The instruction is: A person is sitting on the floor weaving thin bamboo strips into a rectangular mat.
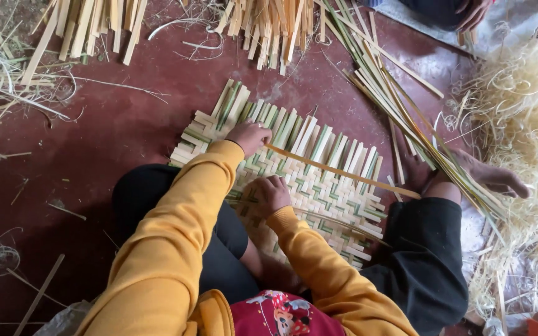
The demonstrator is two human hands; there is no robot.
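**A:** Start at the left. What lies there?

**B:** Loose shavings point(1, 68) on the dark red floor point(113, 124), and a row of cut bamboo slats point(88, 25) along the top edge.

**A:** And the hands?

**B:** Both come from yellow sleeves. The left hand point(248, 137) rests on the upper left part of the woven bamboo mat point(319, 180), its grip closed on the end of a long bamboo strip point(344, 172) that runs slanting to the right across the mat. The right hand point(271, 194) presses down on the mat's middle, fingers curled; I cannot tell whether it pinches anything.

**A:** Where is the mat?

**B:** Flat on the floor, between the person's knees in black trousers.

**A:** Further right?

**B:** A bundle of long strips point(400, 112) lies slantwise, crossing a bare foot point(487, 177). Beyond it, a pale heap of curly shavings point(524, 124).
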